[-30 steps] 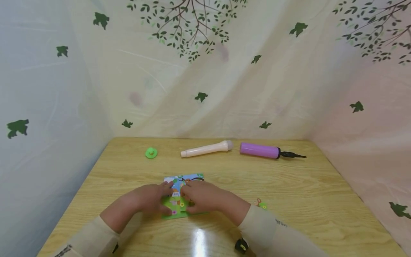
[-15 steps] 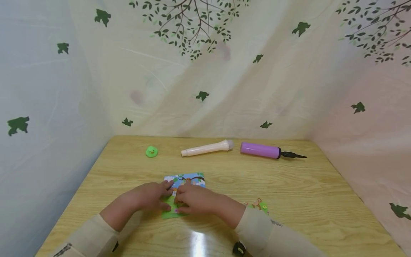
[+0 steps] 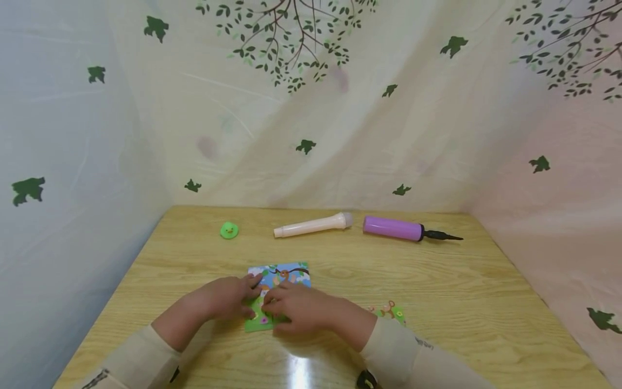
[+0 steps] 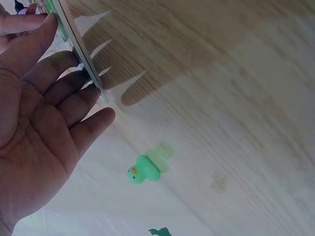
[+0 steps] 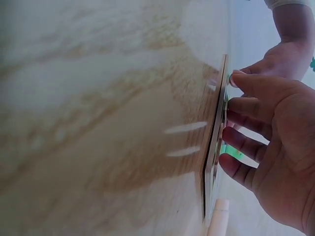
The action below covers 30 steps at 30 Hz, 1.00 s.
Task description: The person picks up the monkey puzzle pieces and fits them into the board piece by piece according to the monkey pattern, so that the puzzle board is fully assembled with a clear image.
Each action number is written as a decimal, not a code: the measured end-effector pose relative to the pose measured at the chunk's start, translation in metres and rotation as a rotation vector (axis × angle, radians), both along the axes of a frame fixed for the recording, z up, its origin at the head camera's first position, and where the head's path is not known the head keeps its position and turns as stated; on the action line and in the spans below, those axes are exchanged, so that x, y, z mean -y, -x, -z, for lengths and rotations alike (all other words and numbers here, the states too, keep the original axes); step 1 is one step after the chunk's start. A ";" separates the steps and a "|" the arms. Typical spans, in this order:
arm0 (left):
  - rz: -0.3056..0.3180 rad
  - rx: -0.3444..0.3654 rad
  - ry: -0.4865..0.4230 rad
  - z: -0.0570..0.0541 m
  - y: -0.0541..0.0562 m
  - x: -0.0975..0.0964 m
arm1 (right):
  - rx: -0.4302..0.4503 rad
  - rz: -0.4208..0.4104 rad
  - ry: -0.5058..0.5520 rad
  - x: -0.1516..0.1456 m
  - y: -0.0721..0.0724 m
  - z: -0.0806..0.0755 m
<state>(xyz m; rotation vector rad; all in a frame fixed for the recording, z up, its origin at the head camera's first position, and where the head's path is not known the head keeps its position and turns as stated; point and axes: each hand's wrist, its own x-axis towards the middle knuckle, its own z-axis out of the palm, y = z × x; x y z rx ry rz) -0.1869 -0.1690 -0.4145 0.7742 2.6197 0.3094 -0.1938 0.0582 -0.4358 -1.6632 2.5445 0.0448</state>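
A flat picture board (image 3: 296,274), printed with a monkey on a branch, blue sky and green grass, lies on the table. My left hand (image 3: 230,298) rests at its left edge; in the left wrist view the fingers (image 4: 81,108) reach along that edge, loosely bent. Over the board's lower middle is my right hand (image 3: 303,309), covering part of the picture. The right wrist view has its fingertips (image 5: 230,162) on the board's face, fingers fairly straight. Whether a loose piece lies under them, I cannot tell. Partly behind the right sleeve shows a flat green piece (image 3: 398,313) with a monkey print.
Along the back of the table (image 3: 437,281) lie a green toy duck (image 3: 229,230), a pale microphone-shaped toy (image 3: 313,225) and a purple balloon pump (image 3: 393,228) with a black nozzle. A fabric curtain (image 3: 243,135) hangs behind and at both sides.
My right hand has shifted left across the board, uncovering its upper right corner and more of the green piece by the sleeve. The left hand stays at the left edge.
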 end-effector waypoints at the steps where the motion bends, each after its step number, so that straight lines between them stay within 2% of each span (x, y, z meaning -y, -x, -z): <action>1: -0.001 0.001 0.004 0.000 0.000 0.000 | -0.014 -0.004 -0.011 0.000 -0.001 0.000; 8: 0.019 -0.013 0.027 -0.001 -0.001 0.000 | -0.108 -0.037 -0.057 -0.002 -0.006 0.001; 17: 0.027 -0.024 0.011 -0.001 -0.002 0.000 | -0.206 -0.047 -0.087 -0.001 -0.011 0.003; 21: 0.034 -0.035 0.017 -0.001 -0.002 -0.001 | -0.144 -0.040 -0.041 -0.005 -0.010 0.003; 25: 0.024 -0.035 0.025 0.000 -0.002 -0.002 | -0.049 -0.030 0.076 -0.014 -0.007 0.002; 27: 0.008 -0.027 0.029 0.001 -0.001 -0.003 | -0.046 -0.022 0.123 -0.021 -0.005 0.001; 30: -0.010 -0.007 0.034 0.001 -0.001 -0.003 | -0.027 0.038 0.152 -0.037 -0.002 -0.002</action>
